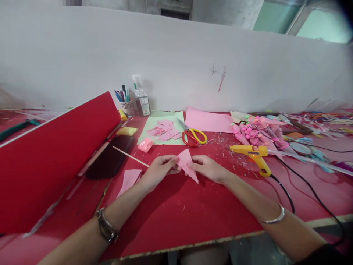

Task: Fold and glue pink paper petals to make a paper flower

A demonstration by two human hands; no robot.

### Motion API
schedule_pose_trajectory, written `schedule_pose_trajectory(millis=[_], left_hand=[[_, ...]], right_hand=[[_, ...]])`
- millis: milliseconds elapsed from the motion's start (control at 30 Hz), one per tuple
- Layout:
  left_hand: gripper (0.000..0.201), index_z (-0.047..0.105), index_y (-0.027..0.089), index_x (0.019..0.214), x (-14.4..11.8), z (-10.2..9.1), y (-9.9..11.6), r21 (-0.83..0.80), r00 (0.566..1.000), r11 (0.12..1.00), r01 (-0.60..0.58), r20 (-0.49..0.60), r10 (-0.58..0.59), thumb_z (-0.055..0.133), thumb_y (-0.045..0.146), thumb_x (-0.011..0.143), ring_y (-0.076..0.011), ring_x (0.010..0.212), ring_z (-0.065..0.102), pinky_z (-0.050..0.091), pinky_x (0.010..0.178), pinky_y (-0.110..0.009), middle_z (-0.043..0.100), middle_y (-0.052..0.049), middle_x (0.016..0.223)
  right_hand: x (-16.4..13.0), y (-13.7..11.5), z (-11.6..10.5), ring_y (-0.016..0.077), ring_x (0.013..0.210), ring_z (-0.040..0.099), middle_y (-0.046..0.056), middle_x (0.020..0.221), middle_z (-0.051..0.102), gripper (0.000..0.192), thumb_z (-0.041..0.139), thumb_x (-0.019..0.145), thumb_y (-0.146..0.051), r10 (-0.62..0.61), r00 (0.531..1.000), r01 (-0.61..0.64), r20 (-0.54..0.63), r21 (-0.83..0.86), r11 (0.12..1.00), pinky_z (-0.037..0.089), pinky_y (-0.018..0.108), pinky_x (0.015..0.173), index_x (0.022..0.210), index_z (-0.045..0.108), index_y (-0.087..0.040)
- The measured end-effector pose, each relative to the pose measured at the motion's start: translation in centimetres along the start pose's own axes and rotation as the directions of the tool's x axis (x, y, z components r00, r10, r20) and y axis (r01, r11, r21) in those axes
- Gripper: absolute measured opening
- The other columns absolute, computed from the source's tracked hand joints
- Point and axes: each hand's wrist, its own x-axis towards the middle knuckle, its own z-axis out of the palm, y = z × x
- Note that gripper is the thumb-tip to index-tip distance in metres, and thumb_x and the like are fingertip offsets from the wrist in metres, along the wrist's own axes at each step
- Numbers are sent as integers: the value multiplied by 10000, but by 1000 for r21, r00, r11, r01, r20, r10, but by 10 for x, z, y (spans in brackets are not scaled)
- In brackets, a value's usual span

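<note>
Between my two hands is a small pink felt piece (187, 162), its pointed end hanging down over the red table. My left hand (163, 167) pinches its left edge, while my right hand (207, 168) grips the right edge. A thin pale stick (129, 156) lies just left of my left hand. Below that stick is another pink felt piece (129, 179), partly behind my left forearm. Pink cut scraps (165, 130) are heaped on a pale green sheet (149, 121) beyond my hands. Scissors (193, 135) with red and yellow handles lie at the sheet's right edge.
A yellow glue gun (255, 156) lies right, its black cord running toward the front edge. Behind it are pink decorated items (257, 132). A red board (63, 154) leans at left by a dark case (111, 157). A pen cup (127, 106) and bottle (142, 103) stand at the back.
</note>
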Motion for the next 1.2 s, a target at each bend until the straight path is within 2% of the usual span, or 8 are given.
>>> schedule_pose_trajectory(millis=[133,233,333,467,567,667,867,1200], left_hand=[[218,619,137,706,0,0,-2,-168,1000,986,7,-27,-12,573,349,728,-105,669,570,476,719,-267,613,-24,694],[212,628,140,765,1,0,-4,-187,999,982,4,-43,-13,583,343,726,-108,711,577,471,740,-261,626,-32,739],[176,630,154,794,0,3,-2,-74,1000,997,-22,-21,20,591,310,723,-103,736,571,454,754,-244,625,-18,769],[128,626,167,739,-3,6,3,157,997,985,-74,-23,78,573,283,725,-100,668,547,441,703,-235,604,15,698],[133,614,168,684,-4,6,5,257,994,961,-102,-21,111,555,279,729,-101,628,525,428,663,-227,577,29,635],[148,599,163,648,-3,6,4,289,992,953,-96,-53,116,561,287,720,-102,606,511,422,645,-227,562,29,606],[189,573,157,634,0,2,-1,175,985,983,-63,-150,90,607,337,678,-108,624,520,444,679,-250,540,26,614],[194,567,155,642,0,1,-4,89,985,994,-62,-158,76,616,338,680,-101,631,522,435,684,-247,541,25,628]], right_hand=[[1,2,0,107,625,524,23,697,600,312,585,711,-419,-21,998,20,-50,-35,999,405,237,611,803,615,-122],[0,4,1,62,497,406,-20,586,513,340,603,674,-455,33,993,-36,-116,-23,999,335,207,498,726,598,-119],[0,5,4,41,469,350,-22,597,496,361,611,657,-469,97,985,-94,-145,25,995,285,195,459,730,589,-116],[-1,5,5,30,427,303,-18,588,502,351,587,685,-460,47,991,-50,-122,-29,998,225,193,412,746,591,-114],[-2,4,5,40,409,348,-27,515,484,317,542,735,-432,-6,995,-7,-96,-137,991,245,196,405,700,583,-119],[-2,1,5,61,429,434,-25,491,494,297,542,737,-415,-7,996,-9,-90,-177,984,314,192,424,673,570,-126],[-1,1,5,78,473,510,-21,552,534,220,571,718,-350,-5,996,-10,-87,-167,986,409,215,491,730,557,-131],[-2,3,5,84,461,511,-22,536,532,236,587,704,-362,5,997,-18,-78,-167,986,411,211,451,716,539,-131]])
